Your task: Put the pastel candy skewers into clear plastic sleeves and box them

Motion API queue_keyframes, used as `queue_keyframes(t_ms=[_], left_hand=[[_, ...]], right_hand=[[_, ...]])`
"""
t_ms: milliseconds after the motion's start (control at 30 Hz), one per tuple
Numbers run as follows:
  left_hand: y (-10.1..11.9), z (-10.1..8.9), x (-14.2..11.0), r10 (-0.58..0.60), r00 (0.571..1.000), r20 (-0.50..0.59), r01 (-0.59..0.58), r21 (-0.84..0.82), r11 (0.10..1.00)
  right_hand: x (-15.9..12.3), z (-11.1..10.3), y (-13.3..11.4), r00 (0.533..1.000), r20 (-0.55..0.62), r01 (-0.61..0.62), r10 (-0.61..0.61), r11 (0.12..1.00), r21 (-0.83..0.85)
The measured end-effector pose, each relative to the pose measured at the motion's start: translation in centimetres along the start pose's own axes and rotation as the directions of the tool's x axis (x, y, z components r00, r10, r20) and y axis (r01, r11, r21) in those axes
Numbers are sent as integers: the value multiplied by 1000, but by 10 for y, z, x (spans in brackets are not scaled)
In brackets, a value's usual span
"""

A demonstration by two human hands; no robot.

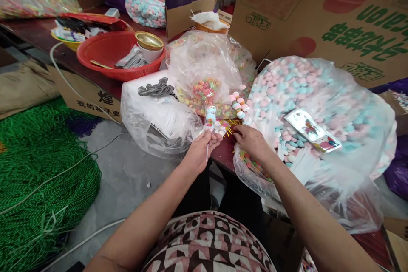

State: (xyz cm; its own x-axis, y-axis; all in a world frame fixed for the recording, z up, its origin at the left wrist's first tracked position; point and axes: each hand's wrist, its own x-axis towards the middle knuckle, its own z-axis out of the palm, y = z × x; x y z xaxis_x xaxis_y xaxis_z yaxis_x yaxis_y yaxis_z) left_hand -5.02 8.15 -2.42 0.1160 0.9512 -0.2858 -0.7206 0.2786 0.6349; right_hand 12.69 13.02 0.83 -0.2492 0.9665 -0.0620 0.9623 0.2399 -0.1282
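My left hand is closed around a candy skewer, a white stick with pale blue and white candies threaded on it; the stick's lower end pokes out below the fingers. Beside it on the table edge lie yellow twist ties. My right hand is at these ties, its fingers bent together; whatever they hold is hidden. Just beyond it rest finished-looking candy skewers in pink, blue and orange. A large clear bag of pink and blue marshmallow-like candies stands to the right, and a bag of ring gummies lies ahead.
A silver phone lies on the right bag. A plastic bag of white wrappers with grey ties sits left, below a red basin. Green cord is heaped at left. A large cardboard box stands behind.
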Motion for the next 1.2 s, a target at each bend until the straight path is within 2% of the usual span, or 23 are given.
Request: queue_keyframes(t_ms=[200,333,733,800,867,900,967,1000,1033,1067,1133,1200], left_hand=[[0,2,0,-6,1000,-23,6,2,1000],[0,2,0,-6,1000,-20,7,10,1000],[-1,2,0,4,1000,-9,-4,24,1000],[1,3,-1,4,1000,-11,-4,38,999],[2,6,-3,0,1000,-19,1,69,998],[3,7,-5,-13,1000,-19,15,96,995],[4,12,-10,-51,999,-2,50,154,987],[4,15,-13,-68,998,15,64,179,982],[3,19,-16,-81,996,36,72,200,977],[2,22,-19,-84,995,54,71,217,974],[-1,28,-26,-81,994,73,61,252,966],[-3,34,-32,-91,993,75,65,290,955]], right_hand=[[7,10,-15,997,24,-69,73,988,-138],[12,12,-16,990,23,-132,138,975,-179],[-22,-12,-1,968,19,-242,249,954,-175],[-26,-13,2,962,-20,-272,271,960,-73],[-32,-13,4,953,-74,-278,294,945,171],[-36,-14,4,950,-85,-256,300,906,337],[-46,-14,0,954,-77,-176,290,746,642],[-51,-15,-4,959,-68,-137,277,656,742],[-55,-15,-8,963,-61,-110,262,590,800],[-60,-15,-13,965,-65,-91,253,560,824],[-65,-15,-24,966,-104,-64,237,607,792],[-67,-14,-33,963,-165,-43,214,725,687]])
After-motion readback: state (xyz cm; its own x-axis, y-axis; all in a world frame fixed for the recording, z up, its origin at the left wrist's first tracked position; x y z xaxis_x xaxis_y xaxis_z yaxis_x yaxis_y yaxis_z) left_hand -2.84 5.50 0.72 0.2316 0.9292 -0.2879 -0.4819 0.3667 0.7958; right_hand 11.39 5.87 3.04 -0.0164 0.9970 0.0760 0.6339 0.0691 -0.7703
